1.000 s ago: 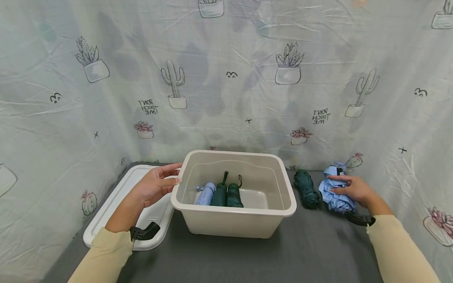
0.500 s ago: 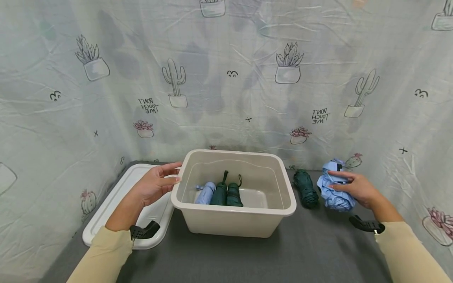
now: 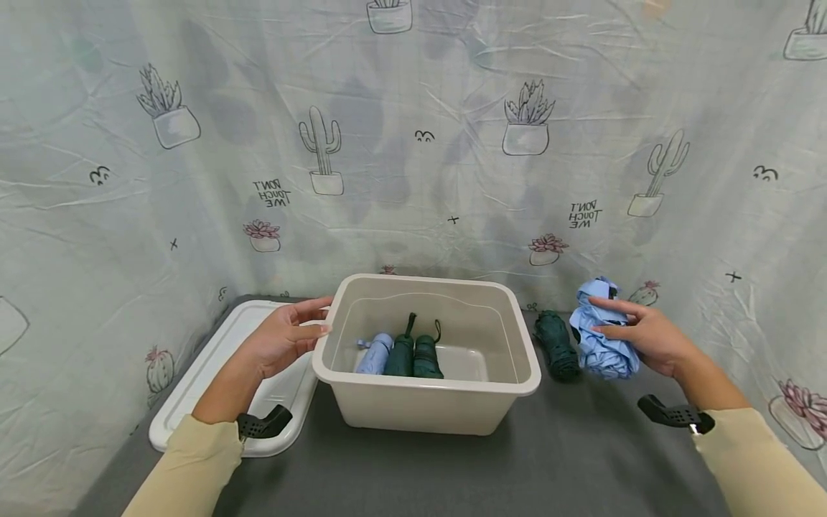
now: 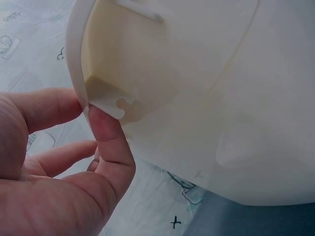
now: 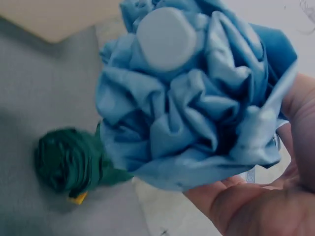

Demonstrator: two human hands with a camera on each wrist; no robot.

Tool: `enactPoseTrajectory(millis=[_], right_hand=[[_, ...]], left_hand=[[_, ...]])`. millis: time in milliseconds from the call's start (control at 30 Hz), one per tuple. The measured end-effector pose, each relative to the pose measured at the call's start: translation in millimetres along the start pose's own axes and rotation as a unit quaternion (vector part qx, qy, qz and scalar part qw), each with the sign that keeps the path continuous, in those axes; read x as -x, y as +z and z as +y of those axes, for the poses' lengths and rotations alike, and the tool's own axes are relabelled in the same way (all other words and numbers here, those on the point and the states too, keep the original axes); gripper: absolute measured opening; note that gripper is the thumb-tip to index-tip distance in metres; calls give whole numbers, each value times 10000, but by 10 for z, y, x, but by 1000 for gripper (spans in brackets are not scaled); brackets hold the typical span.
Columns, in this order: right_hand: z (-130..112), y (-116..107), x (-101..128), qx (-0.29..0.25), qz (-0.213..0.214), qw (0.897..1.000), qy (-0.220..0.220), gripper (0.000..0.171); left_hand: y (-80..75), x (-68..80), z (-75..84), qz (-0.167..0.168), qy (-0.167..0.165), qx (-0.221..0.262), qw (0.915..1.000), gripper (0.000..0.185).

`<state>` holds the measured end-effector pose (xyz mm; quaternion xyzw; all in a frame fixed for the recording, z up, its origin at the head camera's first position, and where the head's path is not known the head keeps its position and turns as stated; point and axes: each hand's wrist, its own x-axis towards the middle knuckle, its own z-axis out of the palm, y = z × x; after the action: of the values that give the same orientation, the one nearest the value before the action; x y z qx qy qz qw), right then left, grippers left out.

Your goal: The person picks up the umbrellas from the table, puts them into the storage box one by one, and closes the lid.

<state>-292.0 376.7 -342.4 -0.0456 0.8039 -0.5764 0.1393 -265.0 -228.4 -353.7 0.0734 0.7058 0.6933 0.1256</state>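
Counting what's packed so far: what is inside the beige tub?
Inside the beige tub: one light blue folded umbrella and two dark green folded umbrellas. The near wall hides their lower ends.

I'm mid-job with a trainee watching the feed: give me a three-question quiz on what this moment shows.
1. True or false: the right hand grips the light blue umbrella.
2. How many folded umbrellas lie inside the beige bin? A) two B) three C) four
3. Fill in: the left hand rests against the bin's ____ rim.

Key:
1. True; its fingers wrap the loosely folded blue fabric, seen close in the right wrist view.
2. B; one light blue and two dark green, side by side.
3. Left; the thumb touches the lip, above the white lid. A dark green umbrella lies on the grey table beside the bin.
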Motion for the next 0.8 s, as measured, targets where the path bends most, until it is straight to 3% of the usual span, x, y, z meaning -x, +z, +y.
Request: enactPoseTrajectory(millis=[167,567,800], right_hand=[[-206,130,28,75,6,9999,-145,71],[-688,506,67,216,-101,9997,81,76],[-893,766,8,-33,-294,9995,115,75]], left_hand=[[2,9,13,27,67,-58,10000,66],[0,5,-4,36,55,-28,10000,67],[-4,-4,-21,-11,55,-1,10000,68]])
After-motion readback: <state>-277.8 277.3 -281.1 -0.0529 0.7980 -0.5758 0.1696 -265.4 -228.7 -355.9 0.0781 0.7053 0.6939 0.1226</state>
